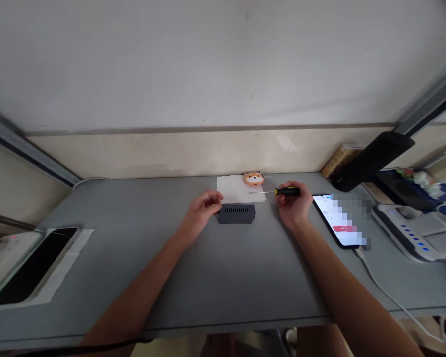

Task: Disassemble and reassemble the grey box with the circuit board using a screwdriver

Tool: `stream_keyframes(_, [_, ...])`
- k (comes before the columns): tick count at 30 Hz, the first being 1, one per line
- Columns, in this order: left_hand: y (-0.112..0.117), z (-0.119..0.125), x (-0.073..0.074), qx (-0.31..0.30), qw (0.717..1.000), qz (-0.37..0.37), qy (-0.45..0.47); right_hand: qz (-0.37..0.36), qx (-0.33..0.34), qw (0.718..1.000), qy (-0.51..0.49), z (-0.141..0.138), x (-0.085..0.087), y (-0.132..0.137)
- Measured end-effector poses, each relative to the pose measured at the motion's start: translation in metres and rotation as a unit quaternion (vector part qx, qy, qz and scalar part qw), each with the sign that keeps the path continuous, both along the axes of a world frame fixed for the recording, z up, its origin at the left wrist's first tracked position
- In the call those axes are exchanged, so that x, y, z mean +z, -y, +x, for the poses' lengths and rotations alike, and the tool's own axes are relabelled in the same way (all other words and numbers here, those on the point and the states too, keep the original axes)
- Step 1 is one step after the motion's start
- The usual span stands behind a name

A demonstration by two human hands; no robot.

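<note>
A small dark grey slotted box point(237, 214) lies on the grey desk, with a row of vents along its upper side. Beside its left end is my left hand point(205, 207), its fingers curled and thumb pressed in. Whatever may be between those fingertips is hidden or too small to name. My right hand point(292, 204) is wrapped round the black and yellow handle of a screwdriver point(287, 191). The thin metal shaft points left, above a white paper sheet point(232, 188) behind the box. On that sheet's right side sits an orange animal-face case point(253, 178).
To the right lie a lit phone point(336, 223) on a white cable, a power strip point(412, 233) and a black cylinder point(371, 161) leaning by a book point(341, 157). At far left a dark-screened phone point(35, 265) rests on white paper. A wall bounds the desk's back.
</note>
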State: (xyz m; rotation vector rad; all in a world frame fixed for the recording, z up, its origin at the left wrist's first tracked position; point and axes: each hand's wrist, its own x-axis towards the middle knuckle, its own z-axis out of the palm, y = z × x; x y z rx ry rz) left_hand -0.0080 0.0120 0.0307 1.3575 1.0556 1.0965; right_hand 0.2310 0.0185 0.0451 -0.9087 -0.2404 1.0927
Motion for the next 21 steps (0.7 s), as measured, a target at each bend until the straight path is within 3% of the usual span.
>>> stream_keyframes(21, [0.003,0.0033,0.003,0.022,0.999,-0.003,-0.03,0.015,0.014,1.0,0.005,0.0025,-0.0034,-0.0008])
